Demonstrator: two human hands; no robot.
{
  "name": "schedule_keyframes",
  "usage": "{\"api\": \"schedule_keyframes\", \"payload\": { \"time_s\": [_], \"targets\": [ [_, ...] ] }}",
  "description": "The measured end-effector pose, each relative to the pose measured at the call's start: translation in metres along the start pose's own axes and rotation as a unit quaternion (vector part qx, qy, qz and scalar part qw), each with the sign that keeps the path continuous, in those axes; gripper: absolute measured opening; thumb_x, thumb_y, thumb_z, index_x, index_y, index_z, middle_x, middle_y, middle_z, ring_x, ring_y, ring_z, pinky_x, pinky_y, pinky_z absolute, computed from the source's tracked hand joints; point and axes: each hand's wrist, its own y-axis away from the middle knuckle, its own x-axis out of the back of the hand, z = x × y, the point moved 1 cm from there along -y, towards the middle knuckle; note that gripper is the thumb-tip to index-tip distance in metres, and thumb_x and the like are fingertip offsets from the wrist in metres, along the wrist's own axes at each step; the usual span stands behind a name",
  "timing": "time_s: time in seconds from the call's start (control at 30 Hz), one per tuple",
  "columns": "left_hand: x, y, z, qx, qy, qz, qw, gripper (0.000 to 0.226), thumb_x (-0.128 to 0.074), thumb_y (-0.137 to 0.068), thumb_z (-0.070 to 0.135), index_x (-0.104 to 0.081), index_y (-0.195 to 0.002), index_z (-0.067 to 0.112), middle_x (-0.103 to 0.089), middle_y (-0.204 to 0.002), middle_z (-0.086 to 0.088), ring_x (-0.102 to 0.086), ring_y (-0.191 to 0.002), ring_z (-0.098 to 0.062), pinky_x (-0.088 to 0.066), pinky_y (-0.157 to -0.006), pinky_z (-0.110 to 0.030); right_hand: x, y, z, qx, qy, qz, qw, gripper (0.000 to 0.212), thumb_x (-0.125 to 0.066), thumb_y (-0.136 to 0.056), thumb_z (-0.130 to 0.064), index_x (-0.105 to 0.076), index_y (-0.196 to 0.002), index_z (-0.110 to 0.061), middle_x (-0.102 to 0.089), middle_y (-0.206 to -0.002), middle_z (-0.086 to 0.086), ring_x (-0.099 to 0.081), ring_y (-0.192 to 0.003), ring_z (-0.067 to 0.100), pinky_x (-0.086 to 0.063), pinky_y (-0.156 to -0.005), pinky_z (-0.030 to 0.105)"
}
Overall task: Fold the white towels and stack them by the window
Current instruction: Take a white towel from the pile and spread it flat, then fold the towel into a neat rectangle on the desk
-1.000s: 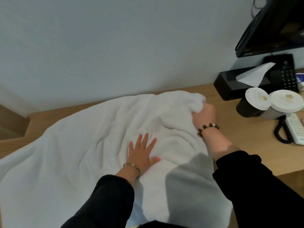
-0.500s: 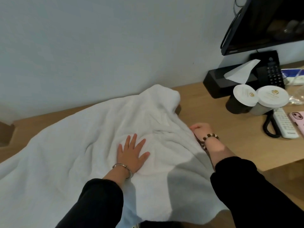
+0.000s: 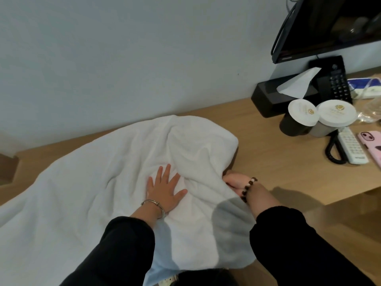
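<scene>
**Q:** What do the hands hold?

**A:** The left hand [image 3: 165, 191] lies flat on the towel [image 3: 92, 193] with its fingers spread. The palm pins the cloth to the desk [image 3: 278, 162] and grasps nothing. The right hand [image 3: 234, 179] is tucked under the towel's right edge. The fold hides its fingers, so it cannot be told whether they grip the cloth.

**Q:** Where is the towel, and which step is this?

**A:** It sprawls, rumpled, over the left and middle of the desk. Its far edge is near the wall [image 3: 123, 58], its near edge hangs off toward the person, and a hump is bunched at the far right. This looks like the spreading-out before a first fold, since no clean fold shows yet. No stack and no window are in view.

**Q:** What does the next move call for?

**A:** Likely the right hand finds a corner and draws that edge out flat or across to the left. The left hand would hold the middle down, and the hump needs smoothing first.

**Q:** What is nearby, and what is in the way?

**A:** All of it is to the right, well apart from the towel:
- two lidded cups [image 3: 303, 116]
- a black tissue box [image 3: 272, 98] against the wall
- a white handset [image 3: 351, 149] on a coiled cord
- a pink phone [image 3: 371, 145] at the right edge
- a dark screen [image 3: 329, 27] above

A wide swing of cloth to the right could catch the cups.
</scene>
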Motion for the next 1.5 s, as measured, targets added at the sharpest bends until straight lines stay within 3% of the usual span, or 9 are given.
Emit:
{"api": "schedule_keyframes", "payload": {
  "time_s": [0.27, 0.47, 0.6, 0.73, 1.0, 1.13, 1.23, 1.4, 1.5],
  "targets": [
    [-0.003, 0.001, -0.004, -0.036, -0.061, 0.005, 0.997, 0.102, 0.01, -0.053, 0.079, 0.014, -0.147, 0.04, 0.026, -0.156, 0.001, 0.02, -0.144, -0.025, 0.002, -0.114, -0.053, 0.044, 0.046, -0.03, 0.096, -0.074, 0.193, 0.974, 0.029, -0.064, -0.085, -0.006, -0.064, -0.113, -0.001, -0.067, -0.109, 0.013, -0.062, -0.105, 0.03, -0.048, -0.096, 0.043],
    [-0.002, -0.002, -0.009, -0.051, -0.071, 0.012, 0.996, 0.094, 0.001, -0.061, 0.082, 0.023, -0.14, 0.037, 0.027, -0.155, 0.001, 0.017, -0.145, -0.026, -0.001, -0.114, -0.053, 0.07, 0.091, -0.118, 0.302, 0.198, 0.548, 0.754, 0.026, -0.067, -0.078, -0.018, -0.045, -0.089, -0.01, -0.05, -0.079, 0.0, -0.05, -0.08, 0.02, -0.034, -0.066, 0.027],
    [0.002, -0.004, -0.005, -0.021, -0.047, 0.01, 0.999, 0.079, -0.039, -0.089, 0.063, 0.008, -0.148, 0.041, 0.023, -0.157, 0.003, 0.017, -0.145, -0.023, 0.0, -0.115, -0.052, 0.063, 0.056, -0.099, 0.141, 0.372, 0.414, 0.819, 0.07, -0.072, -0.074, -0.045, -0.044, -0.128, -0.01, -0.045, -0.132, 0.01, -0.046, -0.121, 0.031, -0.043, -0.097, 0.045],
    [0.011, -0.005, 0.017, 0.046, -0.047, 0.036, 0.997, 0.069, -0.04, -0.094, 0.041, -0.003, -0.152, 0.029, 0.022, -0.157, -0.003, 0.018, -0.145, -0.027, -0.003, -0.114, -0.058, 0.054, 0.049, -0.065, 0.139, 0.388, 0.483, 0.773, 0.072, -0.058, -0.091, -0.034, -0.019, -0.148, -0.015, -0.013, -0.157, 0.01, -0.016, -0.143, 0.031, -0.022, -0.115, 0.046],
    [0.012, -0.018, 0.09, -0.028, 0.101, 0.041, 0.994, 0.076, -0.036, -0.093, 0.06, 0.005, -0.151, 0.036, 0.018, -0.158, 0.001, 0.02, -0.145, -0.023, -0.001, -0.111, -0.06, 0.076, 0.044, -0.046, 0.028, 0.342, 0.252, 0.905, 0.074, -0.076, -0.062, -0.038, -0.051, -0.126, -0.013, -0.061, -0.117, 0.005, -0.059, -0.101, 0.027, -0.051, -0.088, 0.037],
    [-0.006, -0.015, 0.071, -0.063, -0.043, 0.036, 0.996, 0.071, -0.038, -0.091, 0.06, -0.004, -0.15, 0.04, 0.01, -0.16, -0.003, 0.019, -0.145, -0.024, -0.002, -0.112, -0.059, 0.084, 0.064, -0.044, -0.18, 0.547, 0.055, 0.816, 0.108, -0.079, -0.025, -0.074, -0.065, -0.114, -0.014, -0.07, -0.106, 0.003, -0.067, -0.095, 0.023, -0.055, -0.088, 0.041],
    [-0.006, -0.008, 0.054, -0.107, -0.027, 0.105, 0.988, 0.061, -0.044, -0.084, 0.057, -0.042, -0.139, 0.032, -0.027, -0.154, -0.01, -0.016, -0.145, -0.029, -0.015, -0.108, -0.06, 0.088, 0.073, -0.044, -0.064, 0.433, 0.14, 0.888, 0.069, -0.083, -0.055, -0.06, -0.066, -0.107, -0.017, -0.069, -0.102, -0.002, -0.065, -0.093, 0.02, -0.052, -0.088, 0.035],
    [-0.002, -0.004, 0.023, -0.188, -0.017, 0.257, 0.948, 0.042, -0.041, -0.078, 0.056, -0.067, -0.073, 0.023, -0.058, -0.064, 0.005, -0.059, -0.065, -0.024, -0.041, -0.073, -0.039, 0.092, 0.078, -0.056, 0.085, 0.064, 0.171, 0.979, 0.03, -0.072, -0.079, -0.001, -0.064, -0.108, -0.002, -0.068, -0.105, 0.012, -0.064, -0.088, 0.026, -0.049, -0.086, 0.04],
    [0.019, -0.005, 0.019, -0.178, -0.005, 0.283, 0.943, 0.047, -0.033, -0.086, 0.05, -0.065, -0.066, 0.021, -0.053, -0.046, 0.002, -0.055, -0.045, -0.023, -0.038, -0.059, -0.031, 0.09, 0.073, -0.074, 0.072, 0.318, 0.231, 0.917, 0.021, -0.072, -0.082, -0.018, -0.062, -0.1, -0.015, -0.066, -0.102, 0.003, -0.062, -0.092, 0.025, -0.051, -0.081, 0.038]
  ]
}}
